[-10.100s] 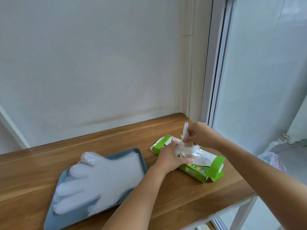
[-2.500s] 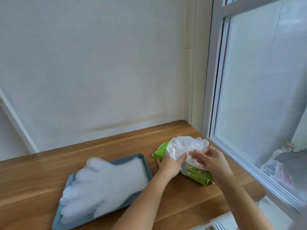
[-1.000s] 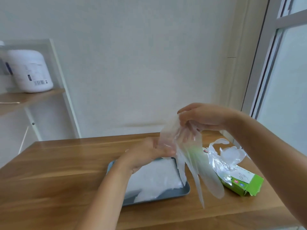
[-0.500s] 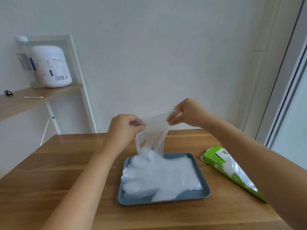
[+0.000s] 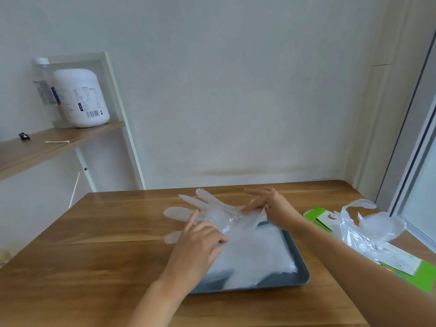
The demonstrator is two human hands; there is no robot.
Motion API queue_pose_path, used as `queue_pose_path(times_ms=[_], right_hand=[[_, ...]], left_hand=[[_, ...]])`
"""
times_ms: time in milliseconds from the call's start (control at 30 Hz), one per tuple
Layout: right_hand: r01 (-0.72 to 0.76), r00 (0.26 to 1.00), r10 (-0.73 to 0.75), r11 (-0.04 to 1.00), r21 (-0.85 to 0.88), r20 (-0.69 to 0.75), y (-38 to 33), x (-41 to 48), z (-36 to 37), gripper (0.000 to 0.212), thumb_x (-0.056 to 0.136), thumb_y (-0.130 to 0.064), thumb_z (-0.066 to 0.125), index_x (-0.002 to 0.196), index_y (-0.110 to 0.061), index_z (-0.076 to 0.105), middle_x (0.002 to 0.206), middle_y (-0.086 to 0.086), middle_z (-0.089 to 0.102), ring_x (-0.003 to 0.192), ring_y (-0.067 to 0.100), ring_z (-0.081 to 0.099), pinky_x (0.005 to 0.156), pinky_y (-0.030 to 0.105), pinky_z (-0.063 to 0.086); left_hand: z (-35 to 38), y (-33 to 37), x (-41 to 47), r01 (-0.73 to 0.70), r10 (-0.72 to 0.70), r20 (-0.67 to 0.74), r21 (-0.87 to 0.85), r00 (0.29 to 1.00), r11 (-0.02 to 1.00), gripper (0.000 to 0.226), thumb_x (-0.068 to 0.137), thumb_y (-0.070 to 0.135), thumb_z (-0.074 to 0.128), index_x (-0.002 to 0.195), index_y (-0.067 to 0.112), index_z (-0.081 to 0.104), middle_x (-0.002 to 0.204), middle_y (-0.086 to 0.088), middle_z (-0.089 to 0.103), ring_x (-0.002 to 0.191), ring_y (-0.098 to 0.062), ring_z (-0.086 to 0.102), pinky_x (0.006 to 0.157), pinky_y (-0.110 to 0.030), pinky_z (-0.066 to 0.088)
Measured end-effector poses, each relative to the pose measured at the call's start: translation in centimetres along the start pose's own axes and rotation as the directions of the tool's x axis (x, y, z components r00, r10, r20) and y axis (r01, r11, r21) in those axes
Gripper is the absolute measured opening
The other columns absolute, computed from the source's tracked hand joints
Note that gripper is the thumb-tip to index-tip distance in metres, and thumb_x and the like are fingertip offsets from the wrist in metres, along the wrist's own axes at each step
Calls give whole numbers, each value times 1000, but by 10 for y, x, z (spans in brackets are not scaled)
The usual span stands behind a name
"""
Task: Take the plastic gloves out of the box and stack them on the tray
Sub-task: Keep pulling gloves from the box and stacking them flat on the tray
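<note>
A grey-blue tray (image 5: 300, 278) sits mid-table with a stack of clear plastic gloves (image 5: 257, 253) lying in it. One more plastic glove (image 5: 207, 208) lies across the stack's far left end, its fingers reaching over the table past the tray. My left hand (image 5: 199, 241) rests on this glove, index finger straight, the other fingers curled on the plastic. My right hand (image 5: 271, 206) touches the glove's cuff end with spread, straight fingers. The green glove box (image 5: 424, 276) lies to the right, with a crumpled glove (image 5: 375, 228) sticking out of it.
The wooden table (image 5: 94, 256) meets the wall behind and a window frame (image 5: 415, 147) on the right. A side shelf (image 5: 35, 147) at the left carries a white jar (image 5: 80, 97), a cotton swab and a small dark item.
Both hands have come down from holding the glove stretched in the air; it now lies on the stack. My right hand's fingers have opened out.
</note>
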State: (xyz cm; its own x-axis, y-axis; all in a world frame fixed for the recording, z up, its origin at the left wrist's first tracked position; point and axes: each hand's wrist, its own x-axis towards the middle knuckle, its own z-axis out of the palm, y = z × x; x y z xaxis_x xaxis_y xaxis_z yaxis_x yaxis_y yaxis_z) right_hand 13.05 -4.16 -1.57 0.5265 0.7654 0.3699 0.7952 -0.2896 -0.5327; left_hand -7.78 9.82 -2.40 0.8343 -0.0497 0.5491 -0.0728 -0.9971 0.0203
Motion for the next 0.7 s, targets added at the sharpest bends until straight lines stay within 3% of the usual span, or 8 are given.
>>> queue_pose_path(times_ms=[100,167,333,400,500,567,633,700], right_hand=[[16,997,-16,1000,-8,71,16,-9,12,79,62,21,25,102,-25,75,141,-5,49,135,13,27,106,13,14],[1,993,-7,998,56,114,21,-17,16,62,74,8,26,106,-14,73,134,2,56,134,-4,18,105,6,5],[-9,993,-9,988,153,114,48,-23,29,88,78,-82,9,99,-28,75,138,-21,36,139,8,13,106,7,0],[-5,993,-12,990,144,118,51,-23,28,83,82,-80,5,97,-34,72,138,-25,35,139,9,13,113,21,5],[19,992,-32,994,112,120,54,-22,31,51,92,-11,26,95,-35,71,139,-16,37,140,15,15,116,45,14],[12,992,-30,989,146,125,53,-24,32,44,95,-33,26,95,-36,70,139,-18,37,140,15,15,117,41,12],[23,996,-38,985,174,83,58,-25,33,74,85,-77,10,98,-36,70,137,-24,37,139,9,13,114,28,6],[34,996,-45,990,140,72,62,-23,34,60,93,-64,16,97,-39,70,138,-27,34,139,5,11,114,27,6]], left_hand=[[11,7,-5,3,-1,61,-34,998,999,24,61,30,88,69,34,66,70,23,60,71,7,57,113,-36,26],[17,8,-7,39,-33,87,-61,996,997,29,63,23,89,68,34,63,68,23,58,69,6,55,114,-34,20],[7,19,-8,134,-100,248,-122,964,983,9,91,34,61,85,32,68,85,19,64,91,4,54,118,-22,-9],[0,24,-8,155,-106,274,-163,956,974,21,94,44,51,93,34,69,93,21,66,99,7,53,115,-17,-14],[-9,27,-5,184,-144,162,-267,976,946,43,94,48,30,109,32,67,101,23,65,107,11,51,116,-14,-5],[-9,24,-1,261,-242,98,-339,965,904,51,95,50,23,118,29,64,110,22,64,115,9,49,116,-13,9],[-6,20,9,369,-368,83,-405,926,837,40,101,40,31,124,27,62,117,20,63,117,4,51,107,-10,28],[-1,20,20,427,-418,110,-378,902,821,34,103,29,37,129,25,60,122,17,62,117,3,52,96,-5,34]])
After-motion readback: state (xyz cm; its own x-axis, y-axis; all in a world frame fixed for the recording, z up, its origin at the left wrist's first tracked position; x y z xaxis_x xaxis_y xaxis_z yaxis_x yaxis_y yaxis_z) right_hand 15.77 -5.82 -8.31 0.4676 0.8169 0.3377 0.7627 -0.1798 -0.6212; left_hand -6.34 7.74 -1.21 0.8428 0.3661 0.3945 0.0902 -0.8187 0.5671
